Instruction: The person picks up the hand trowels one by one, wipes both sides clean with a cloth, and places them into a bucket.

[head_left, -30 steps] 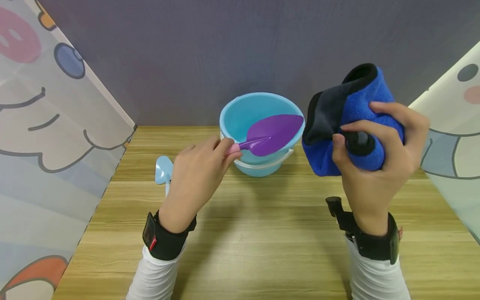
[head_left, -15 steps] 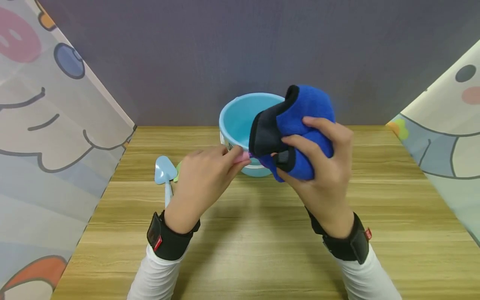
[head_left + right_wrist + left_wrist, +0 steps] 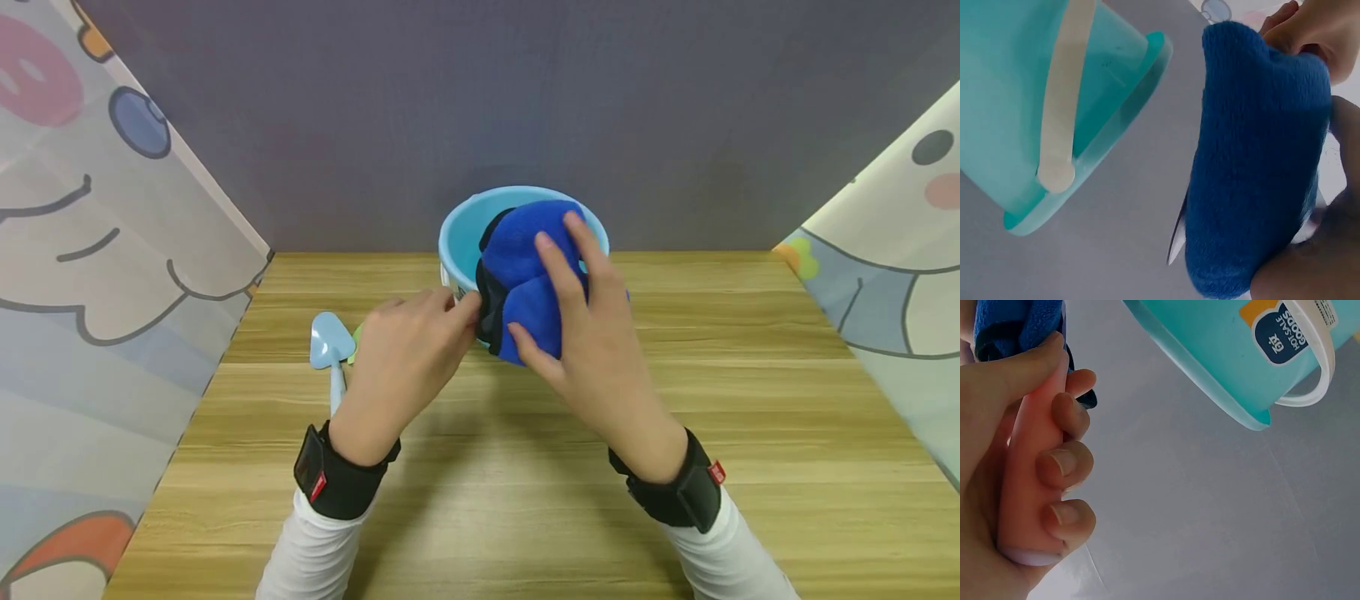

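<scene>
My left hand (image 3: 408, 358) grips the pink handle (image 3: 1032, 475) of a toy shovel, its fingers curled round it in the left wrist view. The purple blade is hidden behind the cloth in the head view; a thin edge (image 3: 1177, 237) shows beside the cloth in the right wrist view. My right hand (image 3: 600, 350) holds a folded blue cloth (image 3: 528, 250) with a dark reverse side against the blade, fingers spread over it and thumb at the lower side. The cloth touches the left fingertips. Behind it stands a light blue bucket (image 3: 459, 236), partly covered from view.
A small light blue shovel (image 3: 330, 340) lies on the wooden table (image 3: 480, 517), left of my left hand. Part of a green thing (image 3: 354, 343) peeks out beside it. A grey wall (image 3: 360, 125) rises behind the bucket, and printed panels flank both sides.
My right hand has brought the cloth leftward onto the shovel blade, covering it, and its fingers have spread over the cloth. My left hand has stayed nearly in place, still gripping the handle.
</scene>
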The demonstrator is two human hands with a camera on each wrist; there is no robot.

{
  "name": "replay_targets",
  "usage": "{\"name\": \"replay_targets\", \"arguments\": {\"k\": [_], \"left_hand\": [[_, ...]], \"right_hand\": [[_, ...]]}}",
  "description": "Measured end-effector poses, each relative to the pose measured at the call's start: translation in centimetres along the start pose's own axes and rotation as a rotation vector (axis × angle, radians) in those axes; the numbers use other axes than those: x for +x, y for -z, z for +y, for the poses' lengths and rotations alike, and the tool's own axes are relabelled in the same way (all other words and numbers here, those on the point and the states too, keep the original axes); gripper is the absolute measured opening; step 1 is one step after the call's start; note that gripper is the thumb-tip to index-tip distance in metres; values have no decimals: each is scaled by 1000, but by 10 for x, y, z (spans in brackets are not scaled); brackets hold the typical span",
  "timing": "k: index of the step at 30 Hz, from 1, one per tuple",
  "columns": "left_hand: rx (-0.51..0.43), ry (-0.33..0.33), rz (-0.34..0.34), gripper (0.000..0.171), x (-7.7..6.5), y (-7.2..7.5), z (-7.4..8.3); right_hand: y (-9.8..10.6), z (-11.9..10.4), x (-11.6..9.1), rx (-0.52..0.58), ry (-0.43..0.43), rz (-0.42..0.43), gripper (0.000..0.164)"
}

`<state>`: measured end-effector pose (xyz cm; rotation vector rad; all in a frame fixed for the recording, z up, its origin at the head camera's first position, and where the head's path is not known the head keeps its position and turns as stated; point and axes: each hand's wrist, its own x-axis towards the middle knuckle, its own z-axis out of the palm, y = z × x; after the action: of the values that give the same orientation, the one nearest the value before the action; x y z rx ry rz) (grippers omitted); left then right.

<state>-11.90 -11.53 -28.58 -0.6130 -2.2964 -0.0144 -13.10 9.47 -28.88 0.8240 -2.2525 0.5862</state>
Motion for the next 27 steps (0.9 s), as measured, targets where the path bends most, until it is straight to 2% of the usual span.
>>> {"name": "replay_targets", "arguments": {"k": [2, 3, 10, 15, 19, 24, 27], "left_hand": [[-3, 0, 17, 17, 0, -1, 0], [-4, -1, 25, 17, 0, -1, 0], [11, -32, 37, 11, 1, 1, 1], [23, -45, 12, 5, 1, 3, 1], [25, -49, -10, 10, 0, 4, 1], [18, -52, -18, 9, 1, 3, 1], [4, -54, -18, 11, 1, 3, 1]], "right_hand": [[2, 1, 0, 12, -33, 13, 97], [3, 1, 1, 2, -37, 18, 100], [2, 1, 1, -120, 47, 2, 78], [0, 0, 1, -202, 123, -47, 79], [-3, -1, 1, -264, 164, -83, 86], [-7, -1, -1, -261, 131, -106, 99], [-10, -1, -2, -266, 99, -99, 100]]}}
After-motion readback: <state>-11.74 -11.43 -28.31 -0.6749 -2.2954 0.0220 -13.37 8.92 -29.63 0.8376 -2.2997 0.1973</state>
